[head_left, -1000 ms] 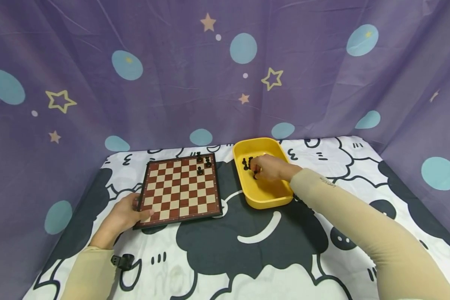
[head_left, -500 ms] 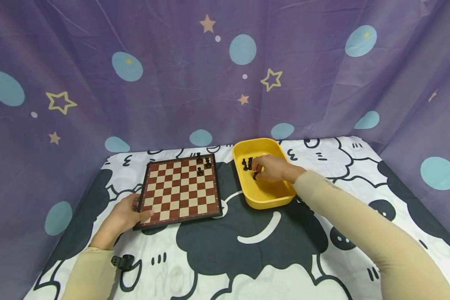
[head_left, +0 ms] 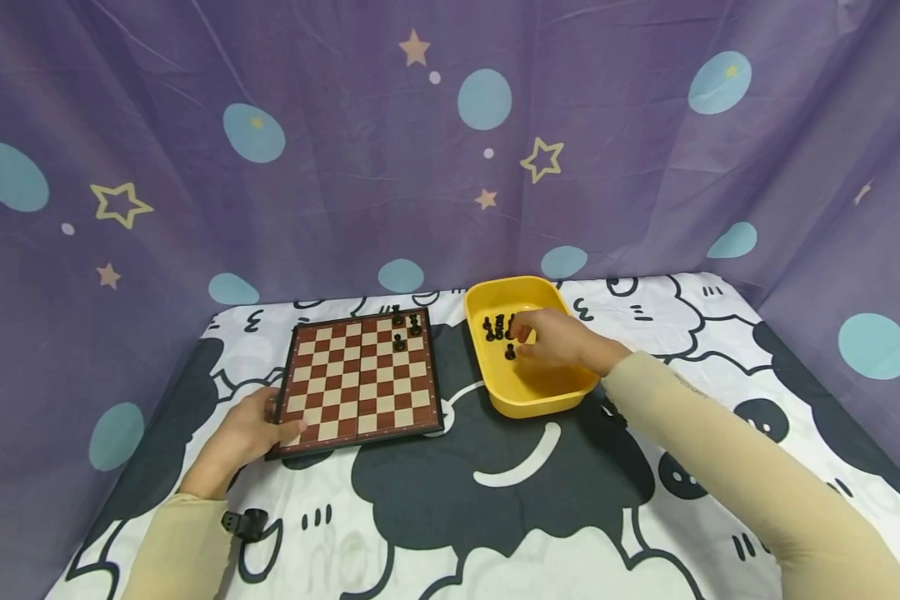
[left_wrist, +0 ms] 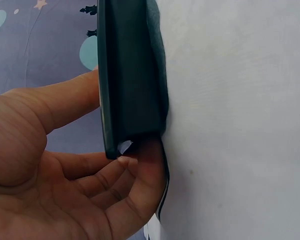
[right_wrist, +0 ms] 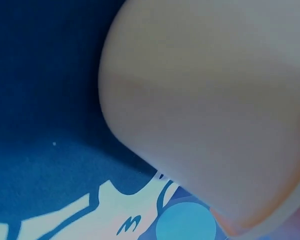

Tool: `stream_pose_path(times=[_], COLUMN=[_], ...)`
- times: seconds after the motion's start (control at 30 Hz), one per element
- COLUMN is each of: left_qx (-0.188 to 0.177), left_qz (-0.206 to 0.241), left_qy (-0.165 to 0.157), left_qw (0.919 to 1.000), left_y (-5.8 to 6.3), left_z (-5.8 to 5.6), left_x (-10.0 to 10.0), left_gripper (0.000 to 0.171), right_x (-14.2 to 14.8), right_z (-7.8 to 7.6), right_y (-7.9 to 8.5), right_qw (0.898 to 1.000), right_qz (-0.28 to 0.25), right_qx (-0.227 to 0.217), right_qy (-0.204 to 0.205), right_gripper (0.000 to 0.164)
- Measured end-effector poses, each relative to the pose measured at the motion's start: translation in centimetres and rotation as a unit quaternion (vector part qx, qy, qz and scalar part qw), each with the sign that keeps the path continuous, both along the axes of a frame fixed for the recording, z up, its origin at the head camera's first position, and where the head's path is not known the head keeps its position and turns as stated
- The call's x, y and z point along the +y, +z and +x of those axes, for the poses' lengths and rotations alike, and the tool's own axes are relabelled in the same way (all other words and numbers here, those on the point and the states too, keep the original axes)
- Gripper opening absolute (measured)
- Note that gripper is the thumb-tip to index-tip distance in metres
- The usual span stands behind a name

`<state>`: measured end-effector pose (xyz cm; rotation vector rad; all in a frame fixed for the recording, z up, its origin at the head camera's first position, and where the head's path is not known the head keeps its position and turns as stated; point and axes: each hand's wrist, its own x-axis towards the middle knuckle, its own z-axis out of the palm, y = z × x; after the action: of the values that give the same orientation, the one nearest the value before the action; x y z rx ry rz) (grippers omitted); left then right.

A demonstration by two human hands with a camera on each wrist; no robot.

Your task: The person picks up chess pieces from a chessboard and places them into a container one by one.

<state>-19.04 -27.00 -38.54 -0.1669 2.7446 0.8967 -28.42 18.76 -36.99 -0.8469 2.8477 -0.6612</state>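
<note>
A brown-and-cream chessboard (head_left: 345,379) lies on the left, with a few black chess pieces (head_left: 399,342) at its far right corner. My left hand (head_left: 247,427) grips its near left corner, thumb on top and fingers curled under the dark edge (left_wrist: 132,75). Inside the yellow bin (head_left: 540,408), my right hand (head_left: 555,337) hovers with thumb and fingers apart. Several black pieces (head_left: 499,327) stand just left of the fingers. A single black piece (head_left: 510,352) is beside the thumb. The right wrist view shows only the bin's outer wall (right_wrist: 205,115), not the hand.
A black-and-white patterned cloth (head_left: 495,517) covers the table. Behind it hangs a purple curtain (head_left: 360,167) with stars and spots. A strip of cloth separates the board and the bin.
My right hand has drawn slightly rightward inside the bin, leaving the pieces on its left more exposed. The left hand and the chessboard stay put.
</note>
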Motion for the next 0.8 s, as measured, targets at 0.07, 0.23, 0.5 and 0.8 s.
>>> stream_pose_path(times=[0.07, 0.23, 0.5, 0.8], left_qx=[0.003, 0.008, 0.005, 0.001], left_qz=[-0.001, -0.001, -0.006, -0.002], left_qy=[-0.001, -0.003, 0.000, 0.007], left_qw=[1.0000, 1.0000, 1.0000, 1.0000], left_y=[0.0, -0.2, 0.1, -0.2], left_z=[0.0, 0.0, 0.0, 0.1], left_x=[0.0, -0.1, -0.4, -0.1], left_gripper=[0.079, 0.078, 0.082, 0.080], right_x=[0.0, 0.0, -0.8, -2.0], right_z=[0.3, 1.1, 2.1, 3.5], right_y=[0.0, 0.2, 0.3, 0.5], right_qw=[1.000, 0.999, 0.997, 0.994], right_qz=[-0.009, -0.036, -0.075, -0.099], right_qx=[0.004, 0.014, 0.028, 0.036], right_qy=[-0.003, 0.004, 0.017, 0.011], right_gripper=[0.024, 0.023, 0.017, 0.017])
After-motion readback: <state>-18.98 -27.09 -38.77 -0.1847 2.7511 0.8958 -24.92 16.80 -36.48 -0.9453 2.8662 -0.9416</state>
